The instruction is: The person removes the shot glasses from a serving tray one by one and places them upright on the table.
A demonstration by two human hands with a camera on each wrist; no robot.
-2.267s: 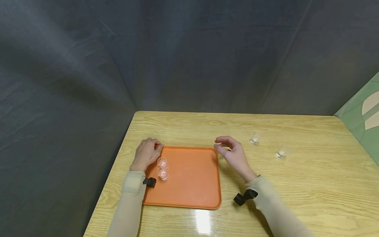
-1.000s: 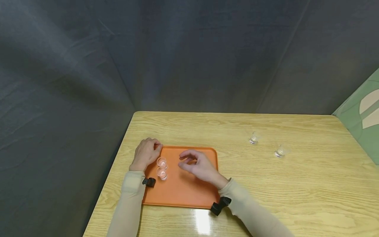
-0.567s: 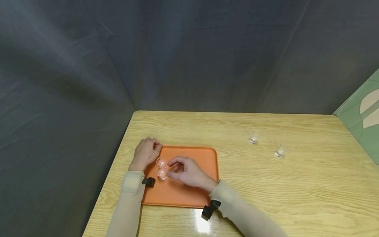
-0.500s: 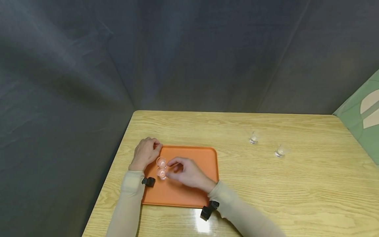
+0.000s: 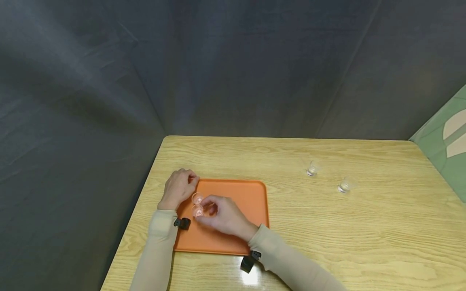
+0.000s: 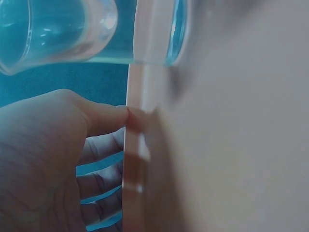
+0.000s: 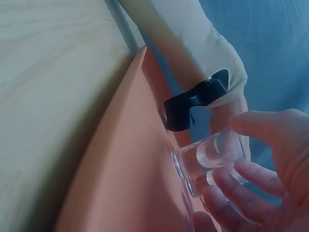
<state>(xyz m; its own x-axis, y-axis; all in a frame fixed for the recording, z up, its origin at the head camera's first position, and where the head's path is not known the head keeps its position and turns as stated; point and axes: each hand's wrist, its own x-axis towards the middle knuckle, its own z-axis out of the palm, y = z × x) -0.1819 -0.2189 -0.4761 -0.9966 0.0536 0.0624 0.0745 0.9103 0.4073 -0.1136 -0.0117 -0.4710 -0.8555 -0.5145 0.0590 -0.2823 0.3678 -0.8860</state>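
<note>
Two clear shot glasses stand close together on the left part of the orange tray (image 5: 236,192), the far one (image 5: 197,197) behind the near one (image 5: 198,210). My right hand (image 5: 226,216) reaches over the tray and pinches the near shot glass (image 7: 212,150), with the thumb on one side and the fingers on the other. At the tray's far left corner, my left hand (image 5: 177,188) grips the edge. In the left wrist view its thumb (image 6: 108,118) lies against the rim, and the fingertips are hidden behind it.
Two more shot glasses stand apart on the wooden table (image 5: 364,234), to the right of the tray: a farther-back one (image 5: 312,169) and a nearer one (image 5: 344,186). Dark cloth (image 5: 255,72) hangs behind the table and along its left.
My right hand has come from beyond the tray's right edge leftward across it, and its fingers have closed on the near shot glass. The left hand stays at the corner.
</note>
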